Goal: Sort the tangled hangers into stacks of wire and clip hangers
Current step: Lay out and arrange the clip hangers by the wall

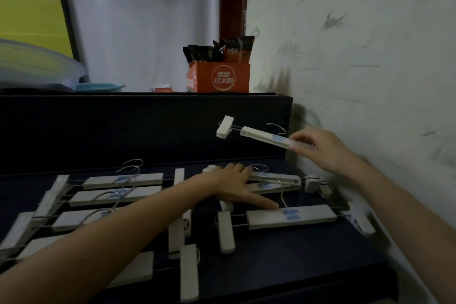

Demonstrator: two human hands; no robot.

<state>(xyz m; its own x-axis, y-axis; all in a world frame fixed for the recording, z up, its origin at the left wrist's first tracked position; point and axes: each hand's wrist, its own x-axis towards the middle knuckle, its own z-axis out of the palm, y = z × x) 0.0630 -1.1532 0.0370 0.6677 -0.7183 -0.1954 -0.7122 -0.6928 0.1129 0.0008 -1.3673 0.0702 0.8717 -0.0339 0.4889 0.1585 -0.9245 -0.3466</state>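
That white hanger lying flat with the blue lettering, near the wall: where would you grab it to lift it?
I'd take the hanger by its flat middle bar, coming from above and pinching across the long edges. It lies flat, with bare dark surface along its near edge. The end clips sit on thin wires and would probably swing.

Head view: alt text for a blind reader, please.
A right hand holds a white clip hanger lifted above a dark table, while the left hand rests on a pile of clip hangers. A row of hangers lies at left.
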